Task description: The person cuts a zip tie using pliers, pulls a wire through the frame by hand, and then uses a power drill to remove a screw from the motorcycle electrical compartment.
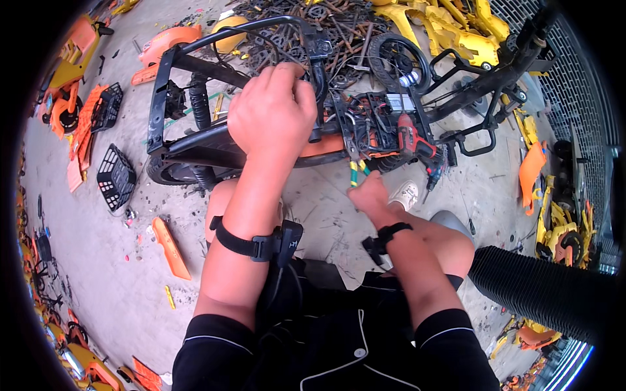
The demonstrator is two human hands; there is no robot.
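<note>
A stripped black scooter frame (158, 104) lies across the floor before me, with exposed wiring (368, 127) in its middle section. My left hand (270, 114) is raised over the frame beside a curved black tube, its fingers curled closed; what they hold, if anything, is hidden behind the hand. Lower and to the right, my right hand (370, 194) is closed round the handles of pliers (354, 171) with green and yellow grips. The jaws of the pliers point up at the wiring. A red and black cordless drill (411, 138) rests on the frame just right of them.
Behind the frame lies a heap of rusty metal parts (319, 32), with yellow body panels (456, 32) beside it. Black plastic baskets (116, 177) and an orange panel (171, 247) lie on the left floor. A black ribbed hose (535, 287) comes in at right.
</note>
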